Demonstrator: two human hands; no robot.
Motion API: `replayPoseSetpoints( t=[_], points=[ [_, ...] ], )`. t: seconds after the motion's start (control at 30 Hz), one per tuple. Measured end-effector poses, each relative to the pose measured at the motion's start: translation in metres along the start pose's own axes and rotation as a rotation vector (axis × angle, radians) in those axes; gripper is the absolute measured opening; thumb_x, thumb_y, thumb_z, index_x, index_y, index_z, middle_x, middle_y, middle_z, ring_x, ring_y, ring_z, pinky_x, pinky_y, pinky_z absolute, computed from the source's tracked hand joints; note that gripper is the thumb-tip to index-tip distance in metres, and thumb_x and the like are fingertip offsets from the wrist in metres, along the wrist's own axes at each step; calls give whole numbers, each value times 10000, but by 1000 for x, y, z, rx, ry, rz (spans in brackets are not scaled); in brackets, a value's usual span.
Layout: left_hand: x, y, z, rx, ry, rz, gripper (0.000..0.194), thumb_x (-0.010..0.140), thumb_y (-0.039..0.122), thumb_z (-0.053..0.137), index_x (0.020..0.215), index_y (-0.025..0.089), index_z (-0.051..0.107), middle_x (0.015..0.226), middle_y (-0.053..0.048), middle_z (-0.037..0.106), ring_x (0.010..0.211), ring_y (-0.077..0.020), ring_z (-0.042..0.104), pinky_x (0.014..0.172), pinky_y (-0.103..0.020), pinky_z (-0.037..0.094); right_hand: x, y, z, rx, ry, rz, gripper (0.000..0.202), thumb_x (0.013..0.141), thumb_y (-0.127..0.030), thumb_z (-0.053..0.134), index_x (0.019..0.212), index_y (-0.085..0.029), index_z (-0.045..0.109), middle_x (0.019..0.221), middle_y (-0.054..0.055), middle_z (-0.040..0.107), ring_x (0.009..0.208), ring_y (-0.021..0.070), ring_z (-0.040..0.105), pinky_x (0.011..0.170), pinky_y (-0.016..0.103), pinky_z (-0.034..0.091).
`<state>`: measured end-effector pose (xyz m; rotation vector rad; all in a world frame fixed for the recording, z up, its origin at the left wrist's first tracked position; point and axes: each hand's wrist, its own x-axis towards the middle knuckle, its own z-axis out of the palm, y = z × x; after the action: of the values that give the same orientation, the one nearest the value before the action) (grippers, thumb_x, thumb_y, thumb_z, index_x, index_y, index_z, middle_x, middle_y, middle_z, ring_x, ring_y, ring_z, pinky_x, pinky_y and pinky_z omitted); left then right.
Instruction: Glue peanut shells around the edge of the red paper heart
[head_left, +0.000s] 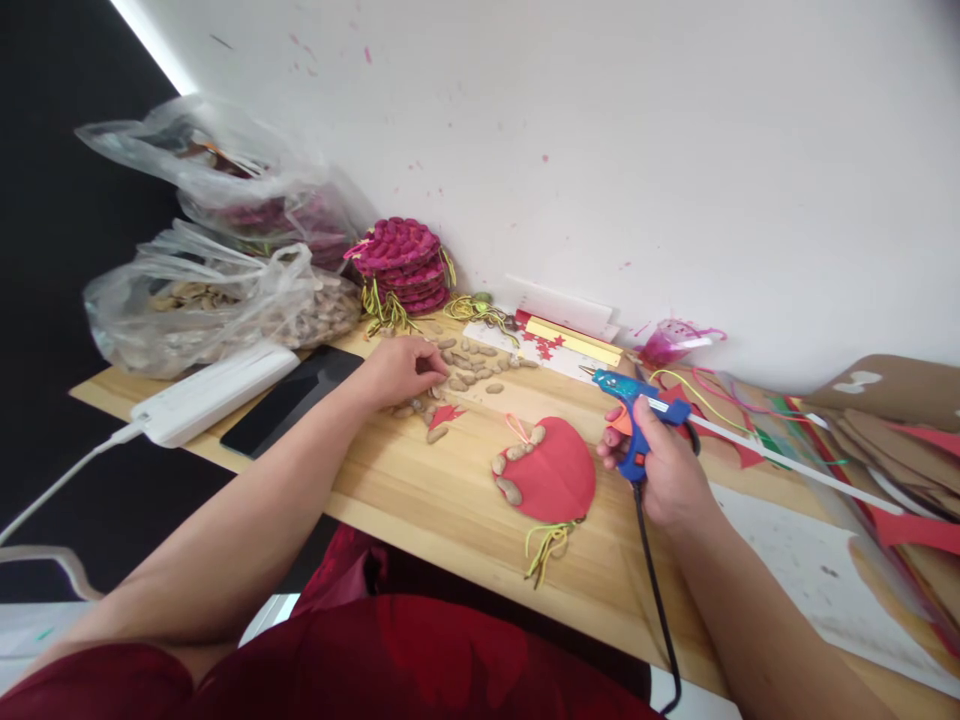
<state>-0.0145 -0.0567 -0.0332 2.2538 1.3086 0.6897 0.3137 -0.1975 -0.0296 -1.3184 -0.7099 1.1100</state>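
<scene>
My left hand [409, 370] reaches into a scatter of unshelled peanuts [465, 378], thumb and fingers pinched together; whatever lies between the fingertips is hidden. My right hand [664, 455] grips a blue glue gun [634, 400] with an orange trigger, its nozzle pointing left above the table. A white glue stick [817, 470] sticks far out of its back. Between the hands lies a red paper disc [555, 470], with several peanuts along its upper left edge, an orange loop at the top and a yellow-green tassel [550, 548] at the bottom.
Plastic bags [217, 300] of peanuts, a white power strip [214, 392] and a black phone [289, 395] are at left. Behind stands a stack of magenta discs [405, 265]. Cardboard and red paper scraps [900, 460] lie at right. The gun's black cord [654, 590] hangs over the front edge.
</scene>
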Motion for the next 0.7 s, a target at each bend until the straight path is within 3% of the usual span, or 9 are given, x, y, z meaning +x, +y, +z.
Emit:
replayPoseSetpoints(
  t=[0.17,0.3,0.53,0.7],
  points=[
    [1,-3,-3,-68,85,-85,214,803,363,660,856,198,785,794,-21,777,687,-178,664,670,-281,483,1,1,-1,-9,-2,-3,515,691,-671,846,769,-183,701,588,13,640,554,173,665,430,222,501],
    [3,0,1,7,43,-24,197,795,374,692,814,204,791,770,-26,768,703,-187,664,679,-287,478,0,1,-3,-19,-14,-15,500,729,-664,825,802,-182,715,599,14,648,546,164,662,445,222,508],
    [3,5,6,69,105,35,191,832,263,635,874,221,816,906,-42,812,886,-228,711,858,-330,526,-2,-1,-1,-10,-16,-3,505,705,-659,845,797,-181,712,598,7,643,543,160,663,453,218,509],
    [1,7,-5,-55,215,-112,285,890,344,604,987,180,816,908,-59,812,815,-217,710,751,-300,529,-2,-2,0,-7,-12,-5,518,685,-665,854,791,-180,707,599,9,647,540,157,654,448,218,508]
  ],
)
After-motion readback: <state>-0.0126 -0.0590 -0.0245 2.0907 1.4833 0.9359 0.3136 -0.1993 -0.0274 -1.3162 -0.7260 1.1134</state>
